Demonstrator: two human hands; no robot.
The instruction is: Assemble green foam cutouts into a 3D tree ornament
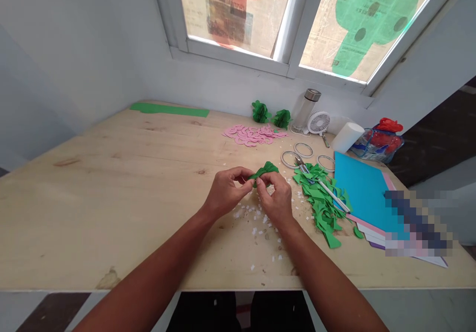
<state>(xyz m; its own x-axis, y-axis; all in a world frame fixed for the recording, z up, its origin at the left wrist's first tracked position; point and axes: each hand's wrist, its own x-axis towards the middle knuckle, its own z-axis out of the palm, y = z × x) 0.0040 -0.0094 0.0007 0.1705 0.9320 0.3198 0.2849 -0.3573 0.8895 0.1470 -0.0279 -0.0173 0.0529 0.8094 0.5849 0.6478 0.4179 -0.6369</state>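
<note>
Both of my hands meet over the middle of the table, pinching a green layered paper cutout [270,167]. My left hand [229,189] grips its left end between thumb and fingertips. My right hand [275,196] closes on its near side, hiding part of it. Small white paper bits [260,218] are scattered on the wood below and around my hands. To the right lies a heap of green paper scraps [323,208], with scissors [302,165] and a white pen-like stick [334,196] on top.
Pink paper cutouts [255,135] lie beyond my hands, near two green paper honeycomb shapes [261,112]. Tape rings [304,150], a bottle [307,108], a small fan [319,122] and a white roll [347,137] stand right. Blue sheets [366,188] lie at right, a green strip [171,109] far left.
</note>
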